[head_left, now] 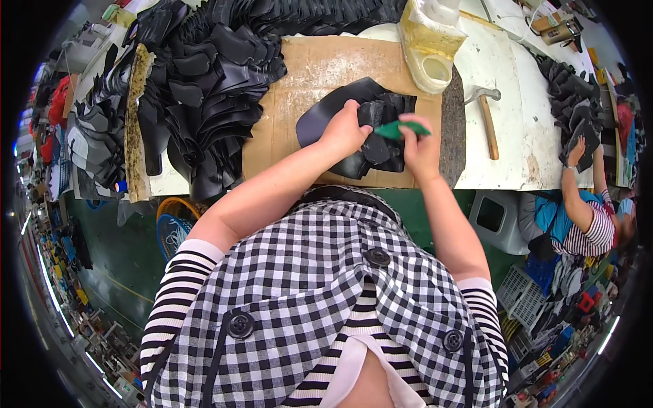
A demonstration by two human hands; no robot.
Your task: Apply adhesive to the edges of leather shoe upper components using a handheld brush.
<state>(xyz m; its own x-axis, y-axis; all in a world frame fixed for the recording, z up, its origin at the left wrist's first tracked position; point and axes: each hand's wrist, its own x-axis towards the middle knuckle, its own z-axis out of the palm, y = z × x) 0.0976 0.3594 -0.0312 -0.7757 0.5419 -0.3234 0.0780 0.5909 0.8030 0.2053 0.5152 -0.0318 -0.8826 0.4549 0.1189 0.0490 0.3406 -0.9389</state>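
Observation:
On a sheet of brown cardboard (292,75) lie several black, leather-like cut pieces (326,112), some layered over each other. My left hand (343,132) is closed at the edge of a small black piece (373,119) on the pile, its thumb and fingers gripping there. Between the fingers of my right hand (422,153) is a flat green tool (401,129) with a pointed end, held over the black pieces near my left thumb. I cannot make out the tool's exact kind.
Large stacks of black cut pieces (211,81) fill the table's left and back. A yellowed, glue-stained plastic container (425,41) stands behind my right hand. Right of the cardboard lies a hammer (488,126). A co-worker (578,217) handles black pieces at far right.

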